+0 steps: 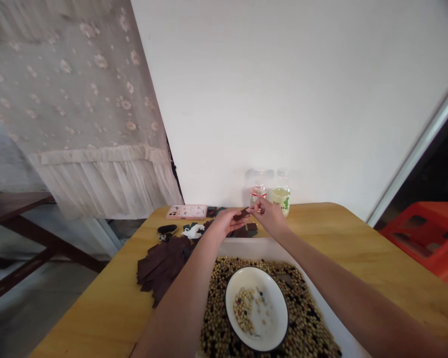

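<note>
- Nearest, a white enamel bowl with a dark rim [274, 330] rests on the small round beige and black beads [306, 313] filling a white shallow box [261, 247]; set centrally, it presumably keeps its own few beads apart.
- Left of the box, a heap of flat dark-brown fabric-like pieces [164, 263] lies overlapping on the yellow wooden table [339, 228], probably for easy reach.
- Above the box's far edge, the left hand [227, 222] grasps a small dark-brown piece [242, 215], seemingly steadying it from beneath.
- The right hand [271, 213] pinches that piece's right end, perhaps for finer control; anything tiny between the fingertips cannot be made out.
- Beyond the heap, a crumpled white tissue [193, 231] and a pink-edged patterned phone [186, 212] sit aside, likely out of the way.
- Farthest, two clear labelled jars [281, 196] stand near the white wall [283, 99].
</note>
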Available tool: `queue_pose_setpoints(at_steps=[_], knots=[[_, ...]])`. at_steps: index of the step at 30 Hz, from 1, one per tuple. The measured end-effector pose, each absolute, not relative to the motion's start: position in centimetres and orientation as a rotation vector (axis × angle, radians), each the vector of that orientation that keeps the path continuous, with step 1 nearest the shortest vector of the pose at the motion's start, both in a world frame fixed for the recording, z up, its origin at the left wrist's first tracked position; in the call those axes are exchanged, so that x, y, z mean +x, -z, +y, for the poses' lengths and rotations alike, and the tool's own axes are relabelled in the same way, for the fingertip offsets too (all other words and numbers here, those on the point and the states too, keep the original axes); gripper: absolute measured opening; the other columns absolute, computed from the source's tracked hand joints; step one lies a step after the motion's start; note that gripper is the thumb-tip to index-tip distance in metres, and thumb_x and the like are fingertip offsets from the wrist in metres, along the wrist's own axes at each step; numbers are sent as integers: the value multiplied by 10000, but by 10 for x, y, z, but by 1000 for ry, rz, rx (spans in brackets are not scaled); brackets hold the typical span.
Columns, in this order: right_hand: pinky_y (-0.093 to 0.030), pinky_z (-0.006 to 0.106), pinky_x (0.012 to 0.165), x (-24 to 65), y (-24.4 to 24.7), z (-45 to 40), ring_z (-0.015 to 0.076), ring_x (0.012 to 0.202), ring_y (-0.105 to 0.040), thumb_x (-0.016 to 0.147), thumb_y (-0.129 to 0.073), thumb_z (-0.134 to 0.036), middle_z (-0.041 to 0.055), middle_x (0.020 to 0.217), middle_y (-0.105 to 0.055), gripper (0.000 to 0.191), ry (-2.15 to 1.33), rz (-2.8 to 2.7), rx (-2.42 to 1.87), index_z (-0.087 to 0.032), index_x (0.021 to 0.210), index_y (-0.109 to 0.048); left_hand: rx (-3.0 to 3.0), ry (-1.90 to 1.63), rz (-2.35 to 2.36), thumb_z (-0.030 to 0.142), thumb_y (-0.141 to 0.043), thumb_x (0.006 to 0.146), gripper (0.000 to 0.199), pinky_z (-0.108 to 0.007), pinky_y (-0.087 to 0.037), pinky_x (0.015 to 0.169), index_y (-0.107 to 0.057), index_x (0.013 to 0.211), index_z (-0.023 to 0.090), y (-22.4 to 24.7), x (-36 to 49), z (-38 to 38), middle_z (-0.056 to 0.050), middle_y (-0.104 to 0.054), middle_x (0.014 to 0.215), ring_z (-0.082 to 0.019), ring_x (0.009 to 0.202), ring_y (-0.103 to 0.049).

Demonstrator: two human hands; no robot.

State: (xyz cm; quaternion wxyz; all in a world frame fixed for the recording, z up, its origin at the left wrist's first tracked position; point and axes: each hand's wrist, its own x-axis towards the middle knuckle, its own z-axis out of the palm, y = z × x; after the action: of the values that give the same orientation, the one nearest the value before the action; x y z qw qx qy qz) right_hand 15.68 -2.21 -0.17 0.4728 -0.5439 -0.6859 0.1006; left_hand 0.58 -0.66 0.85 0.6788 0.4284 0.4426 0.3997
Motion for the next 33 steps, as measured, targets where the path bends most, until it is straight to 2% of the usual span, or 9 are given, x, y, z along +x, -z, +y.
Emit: queue_pose_setpoints(at_steps=[10,15,22,33], knots=[[-394,229,530,156,-1,-24,124,565,-555,725,-533,-310,-28,682,-646,183,-201,-1678,-1374,-213,614,-424,971,-884,981,109,-488,717,152,-229,-514,648,-611,805,114,-8,6,-5,-94,-690,786,-165,741,-653],[-357,217,491,153,-2,-27,116,524,-530,725,-525,-301,-45,652,-639,165,-173,-1769,-1391,-219,613,-435,972,-887,989,112,-492,720,126,-221,-512,648,-613,759,117,-8,6,-6,-87,-686,777,-161,733,-653],[-394,239,541,156,-2,-24,132,582,-566,722,-529,-288,-31,709,-656,160,-193,-1692,-1412,-219,615,-432,1000,-859,976,134,-500,728,108,-235,-510,685,-602,762,121,-6,5,-5,-99,-688,815,-166,765,-649],[-342,209,496,152,-5,-29,115,526,-526,730,-522,-303,-45,638,-630,160,-134,-1753,-1437,-219,614,-448,974,-866,986,109,-498,728,110,-234,-510,683,-607,728,117,-7,6,-6,-83,-680,726,-163,739,-653]])
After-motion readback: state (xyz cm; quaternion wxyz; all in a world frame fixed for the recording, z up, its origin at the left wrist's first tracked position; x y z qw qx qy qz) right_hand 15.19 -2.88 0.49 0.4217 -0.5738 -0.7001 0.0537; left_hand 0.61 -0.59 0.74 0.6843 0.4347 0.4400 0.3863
